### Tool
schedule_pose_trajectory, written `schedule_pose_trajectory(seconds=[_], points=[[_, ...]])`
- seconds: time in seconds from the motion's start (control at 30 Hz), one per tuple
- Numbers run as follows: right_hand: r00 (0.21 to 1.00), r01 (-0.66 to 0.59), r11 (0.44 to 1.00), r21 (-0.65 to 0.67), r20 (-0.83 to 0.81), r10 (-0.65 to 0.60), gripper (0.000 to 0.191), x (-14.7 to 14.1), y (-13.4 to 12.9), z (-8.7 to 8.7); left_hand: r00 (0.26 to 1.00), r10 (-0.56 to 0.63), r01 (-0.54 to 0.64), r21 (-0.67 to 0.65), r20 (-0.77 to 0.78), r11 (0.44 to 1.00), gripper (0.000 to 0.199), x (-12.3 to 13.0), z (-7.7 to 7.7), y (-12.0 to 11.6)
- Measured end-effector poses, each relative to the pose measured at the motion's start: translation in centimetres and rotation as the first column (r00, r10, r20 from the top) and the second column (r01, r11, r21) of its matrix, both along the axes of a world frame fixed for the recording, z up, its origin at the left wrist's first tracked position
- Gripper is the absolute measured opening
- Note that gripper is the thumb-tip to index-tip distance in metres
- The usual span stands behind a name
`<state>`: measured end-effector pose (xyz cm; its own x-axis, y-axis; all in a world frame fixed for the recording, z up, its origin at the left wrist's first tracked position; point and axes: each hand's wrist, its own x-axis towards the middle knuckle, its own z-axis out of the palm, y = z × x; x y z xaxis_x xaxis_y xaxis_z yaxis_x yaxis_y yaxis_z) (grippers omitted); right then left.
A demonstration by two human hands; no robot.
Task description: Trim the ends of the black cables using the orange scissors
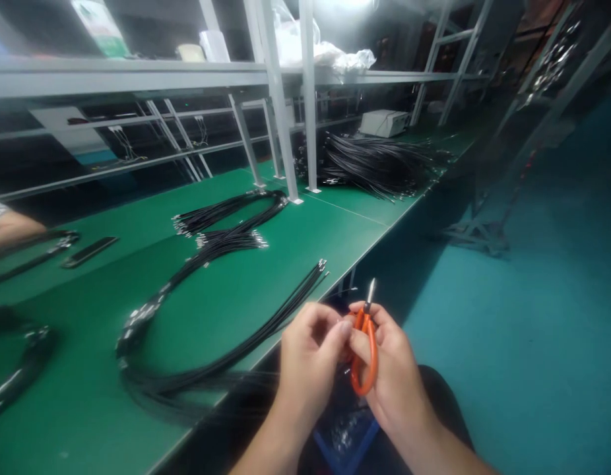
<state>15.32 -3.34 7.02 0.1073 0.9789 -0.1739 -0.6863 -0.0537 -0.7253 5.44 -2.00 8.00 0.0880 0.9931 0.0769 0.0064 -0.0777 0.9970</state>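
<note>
Scissors with orange handles rest in my right hand, their short metal tip pointing up and away. My left hand touches the right one, thumb and forefinger pinched together beside the scissors; whatever is between those fingertips is too small to make out. Both hands are just off the front edge of the green table. Left of them, a bundle of thin black cables with silvery ends curves over the tabletop and its edge.
More black cables lie heaped at the back, near a white box. Metal posts hold up a shelf. A person's arm is at the far left, near a dark flat object. Below my hands sits a blue bin.
</note>
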Motion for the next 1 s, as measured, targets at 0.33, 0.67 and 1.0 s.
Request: schedule_pose_trajectory(seconds=[0.33,0.67,1.0], points=[[0.996,-0.059,0.998,0.034,-0.061,0.061,0.023,0.6,0.4,0.2,0.920,-0.148,0.186,-0.070,0.362,0.980,0.013,-0.9,-0.1,0.7],[0.992,-0.070,0.997,0.025,-0.107,0.072,0.020,0.6,0.6,0.2,0.890,-0.180,0.222,-0.054,0.418,0.973,0.011,-0.7,-0.4,1.0],[0.990,-0.072,0.997,0.035,-0.115,0.076,0.019,0.2,0.8,0.7,0.815,0.353,0.040,0.652,-0.460,0.757,0.020,-1.9,0.7,0.5]])
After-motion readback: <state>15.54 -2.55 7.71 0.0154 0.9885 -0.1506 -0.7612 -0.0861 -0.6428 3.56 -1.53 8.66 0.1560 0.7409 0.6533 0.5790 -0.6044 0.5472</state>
